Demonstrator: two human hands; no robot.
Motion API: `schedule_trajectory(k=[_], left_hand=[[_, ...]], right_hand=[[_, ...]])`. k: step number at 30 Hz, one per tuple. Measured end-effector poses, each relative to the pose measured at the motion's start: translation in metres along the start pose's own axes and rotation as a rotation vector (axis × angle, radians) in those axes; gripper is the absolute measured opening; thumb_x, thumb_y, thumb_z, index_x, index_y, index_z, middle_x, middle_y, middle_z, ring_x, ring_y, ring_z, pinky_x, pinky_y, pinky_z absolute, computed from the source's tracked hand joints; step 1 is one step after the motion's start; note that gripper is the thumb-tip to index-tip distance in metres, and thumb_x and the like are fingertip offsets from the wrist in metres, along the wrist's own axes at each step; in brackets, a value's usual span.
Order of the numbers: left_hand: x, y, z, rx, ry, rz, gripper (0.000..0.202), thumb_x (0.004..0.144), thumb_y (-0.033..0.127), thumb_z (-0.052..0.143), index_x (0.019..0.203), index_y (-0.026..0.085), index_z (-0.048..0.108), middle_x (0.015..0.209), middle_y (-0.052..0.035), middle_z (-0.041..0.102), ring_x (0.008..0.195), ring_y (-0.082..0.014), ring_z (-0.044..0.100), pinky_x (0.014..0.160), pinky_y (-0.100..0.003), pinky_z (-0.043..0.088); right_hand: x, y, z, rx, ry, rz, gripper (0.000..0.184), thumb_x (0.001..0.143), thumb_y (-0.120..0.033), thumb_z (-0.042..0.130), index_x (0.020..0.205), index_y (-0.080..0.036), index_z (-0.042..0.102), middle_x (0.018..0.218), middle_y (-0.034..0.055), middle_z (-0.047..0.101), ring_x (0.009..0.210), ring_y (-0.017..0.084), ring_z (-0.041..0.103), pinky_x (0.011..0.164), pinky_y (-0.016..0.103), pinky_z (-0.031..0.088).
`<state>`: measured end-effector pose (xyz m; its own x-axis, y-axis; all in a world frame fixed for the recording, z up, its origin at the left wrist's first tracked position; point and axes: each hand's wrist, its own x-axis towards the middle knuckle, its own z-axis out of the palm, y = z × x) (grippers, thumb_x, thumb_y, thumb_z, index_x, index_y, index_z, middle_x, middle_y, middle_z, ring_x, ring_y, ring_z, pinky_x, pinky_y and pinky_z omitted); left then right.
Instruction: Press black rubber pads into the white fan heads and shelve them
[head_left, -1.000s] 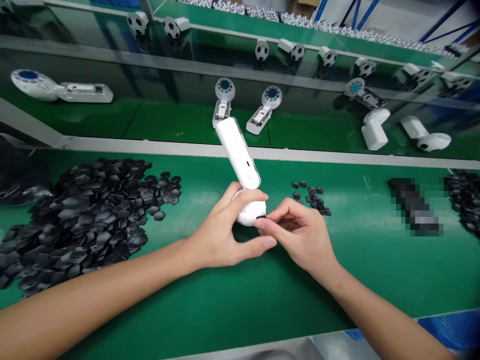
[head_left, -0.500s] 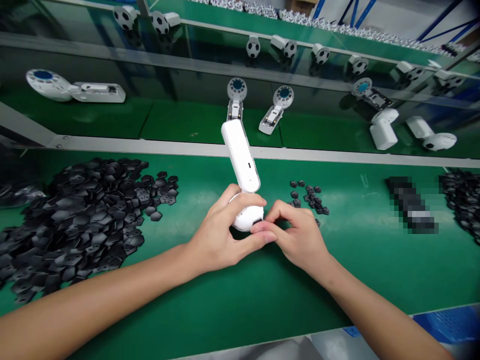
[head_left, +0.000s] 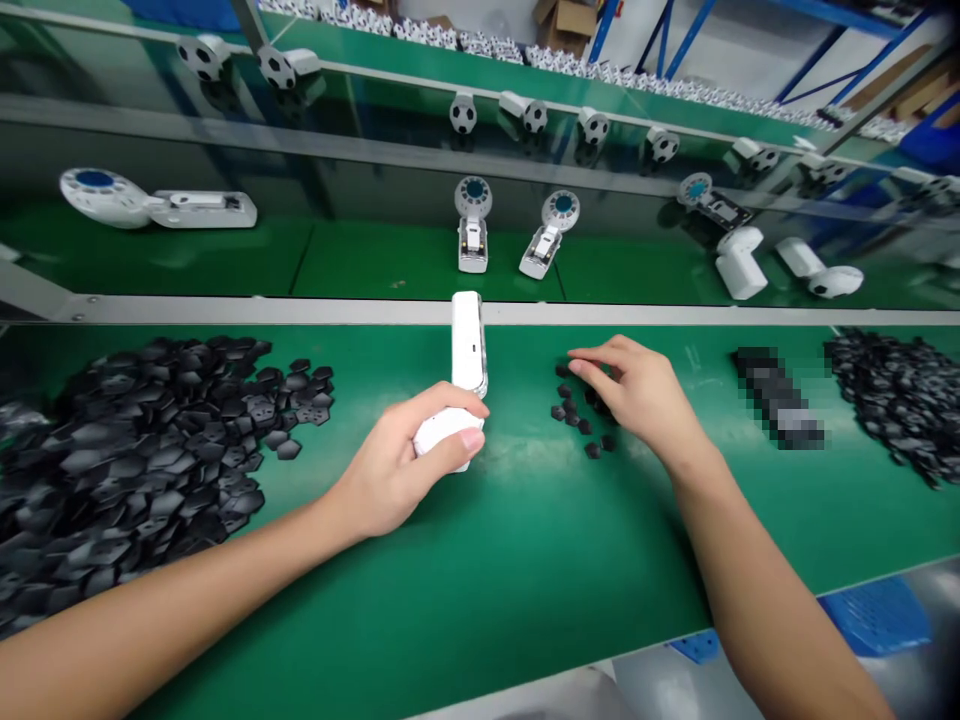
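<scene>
White plastic housing (head_left: 469,345), long body pointing away from the wearer, above the middle of the green desk (head_left: 540,530); contact with the desk cannot be told. Its domed end lies closed in the left hand's grip (head_left: 397,460). Right hand (head_left: 634,395): grip open, nothing held, fingers spread over a small cluster of black hexagonal pieces (head_left: 577,425). Larger heap of black pieces (head_left: 142,450) left of the housing.
</scene>
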<state>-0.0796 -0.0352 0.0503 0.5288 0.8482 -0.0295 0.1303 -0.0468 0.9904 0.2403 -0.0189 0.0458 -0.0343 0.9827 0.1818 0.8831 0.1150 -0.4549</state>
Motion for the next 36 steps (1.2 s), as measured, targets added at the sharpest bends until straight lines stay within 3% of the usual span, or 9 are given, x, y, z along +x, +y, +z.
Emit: schedule_trajectory(k=[3, 6, 9, 11, 13, 15, 19, 27, 36], left_hand=[[0.002, -0.004, -0.002, 0.123, -0.023, 0.036, 0.039, 0.100, 0.047, 0.067, 0.135, 0.031, 0.062, 0.101, -0.0016, 0.069, 0.075, -0.0153, 0.061, 0.066, -0.027, 0.048], [0.003, -0.009, 0.001, 0.118, -0.014, 0.081, 0.086, 0.097, 0.044, 0.072, 0.167, 0.041, 0.021, 0.115, -0.0040, 0.069, 0.080, -0.0176, 0.064, 0.070, -0.031, 0.052], [0.004, -0.012, 0.003, 0.092, 0.014, 0.105, 0.114, 0.092, 0.038, 0.078, 0.169, 0.038, -0.007, 0.129, -0.0088, 0.067, 0.092, -0.0212, 0.067, 0.080, -0.035, 0.056], [0.005, -0.013, 0.004, 0.128, 0.050, 0.109, 0.103, 0.091, 0.036, 0.079, 0.168, 0.032, 0.012, 0.134, -0.0113, 0.064, 0.105, -0.0248, 0.067, 0.090, -0.038, 0.056], [0.006, -0.013, 0.004, 0.182, 0.087, 0.094, 0.074, 0.090, 0.036, 0.078, 0.154, 0.025, 0.041, 0.131, -0.0112, 0.065, 0.110, -0.0266, 0.066, 0.093, -0.038, 0.054], [0.006, -0.013, 0.004, 0.218, 0.110, 0.076, 0.055, 0.092, 0.036, 0.076, 0.139, 0.022, 0.052, 0.128, -0.0099, 0.066, 0.107, -0.0261, 0.066, 0.091, -0.038, 0.053], [0.006, -0.013, 0.005, 0.233, 0.117, 0.089, 0.055, 0.092, 0.040, 0.077, 0.138, 0.021, 0.052, 0.133, -0.0100, 0.066, 0.116, -0.0274, 0.065, 0.095, -0.039, 0.051], [0.005, -0.012, 0.009, 0.269, 0.082, 0.143, 0.050, 0.090, 0.031, 0.078, 0.133, 0.023, 0.055, 0.119, -0.0062, 0.069, 0.100, -0.0230, 0.068, 0.083, -0.033, 0.053], [0.004, -0.009, 0.014, 0.272, 0.024, 0.217, 0.043, 0.088, 0.018, 0.070, 0.129, 0.023, 0.057, 0.121, -0.0059, 0.066, 0.109, -0.0237, 0.064, 0.093, -0.034, 0.052]], right_hand=[[0.002, 0.000, 0.006, -0.016, -0.022, -0.020, 0.017, 0.097, -0.034, 0.074, 0.108, -0.026, 0.084, 0.098, 0.0054, 0.073, 0.082, 0.023, 0.068, 0.076, 0.038, 0.052], [0.003, -0.007, 0.010, 0.068, 0.018, -0.041, 0.009, 0.094, -0.030, 0.076, 0.097, -0.023, 0.081, 0.093, 0.0048, 0.071, 0.082, 0.022, 0.068, 0.077, 0.037, 0.054], [0.000, -0.018, 0.011, 0.317, 0.022, 0.052, 0.010, 0.093, -0.032, 0.076, 0.096, -0.023, 0.074, 0.088, 0.0033, 0.073, 0.077, 0.020, 0.070, 0.070, 0.034, 0.056], [-0.005, -0.027, 0.010, 0.491, -0.018, 0.117, 0.015, 0.092, -0.034, 0.076, 0.100, -0.023, 0.072, 0.086, 0.0025, 0.074, 0.074, 0.019, 0.072, 0.066, 0.032, 0.059], [-0.011, -0.038, 0.009, 0.599, -0.067, 0.155, 0.019, 0.091, -0.038, 0.079, 0.100, -0.022, 0.074, 0.086, 0.0036, 0.077, 0.074, 0.021, 0.075, 0.070, 0.033, 0.063], [-0.016, -0.048, 0.006, 0.678, -0.131, 0.198, 0.025, 0.089, -0.043, 0.083, 0.100, -0.021, 0.079, 0.092, 0.0065, 0.082, 0.083, 0.025, 0.080, 0.079, 0.036, 0.067], [-0.026, -0.064, 0.003, 0.823, -0.261, 0.246, 0.032, 0.086, -0.044, 0.087, 0.111, -0.024, 0.084, 0.105, 0.0080, 0.084, 0.100, 0.028, 0.081, 0.091, 0.038, 0.068], [-0.040, -0.094, 0.014, 1.042, -0.333, 0.295, 0.018, 0.087, -0.036, 0.089, 0.089, -0.020, 0.081, 0.076, 0.0034, 0.080, 0.067, 0.017, 0.077, 0.061, 0.024, 0.064], [-0.040, -0.098, 0.014, 0.897, -0.441, 0.202, 0.020, 0.090, -0.032, 0.084, 0.080, -0.020, 0.073, 0.073, -0.0005, 0.073, 0.062, 0.012, 0.065, 0.060, 0.023, 0.055]])
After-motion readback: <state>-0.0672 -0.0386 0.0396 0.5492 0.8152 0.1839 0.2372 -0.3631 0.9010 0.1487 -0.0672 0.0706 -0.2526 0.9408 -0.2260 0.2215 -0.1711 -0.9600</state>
